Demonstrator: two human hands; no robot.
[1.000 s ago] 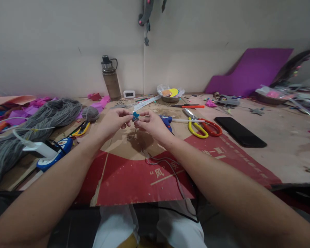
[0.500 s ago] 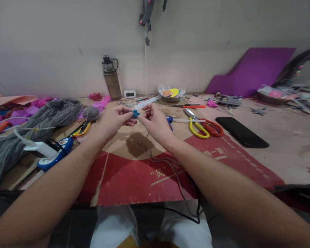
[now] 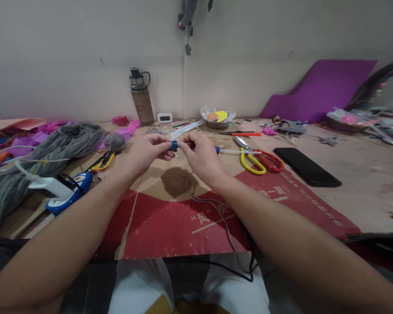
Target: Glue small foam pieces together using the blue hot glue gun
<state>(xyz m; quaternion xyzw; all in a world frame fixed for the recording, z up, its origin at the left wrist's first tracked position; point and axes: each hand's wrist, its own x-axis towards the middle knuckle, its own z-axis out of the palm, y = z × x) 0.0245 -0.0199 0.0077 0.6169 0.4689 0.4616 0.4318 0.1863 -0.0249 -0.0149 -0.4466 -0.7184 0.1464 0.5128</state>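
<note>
Between my two hands, raised over the cardboard, is a small blue piece [image 3: 174, 146]; its exact kind is too small to make out. The fingertips of my left hand [image 3: 153, 149] pinch it from the left. My right hand [image 3: 196, 152] closes its thumb and fingers on the piece's right side. Partly hidden behind my right hand lies a blue glue gun [image 3: 218, 150] with a white glue stick [image 3: 237, 152] out of its back. Just right of that rest scissors [image 3: 252, 161] with one yellow and one red handle.
Red and brown cardboard [image 3: 170, 226] covers the table front. Grey yarn [image 3: 75, 141] and a blue-white power strip [image 3: 68, 196] are at left. A bottle [image 3: 140, 100], white clock [image 3: 164, 117] and bowl [image 3: 218, 122] stand along the wall. A black phone [image 3: 306, 167] lies right.
My right hand's fingers have come down and closed in on the blue piece, so less of it shows. My left hand has stayed nearly in place.
</note>
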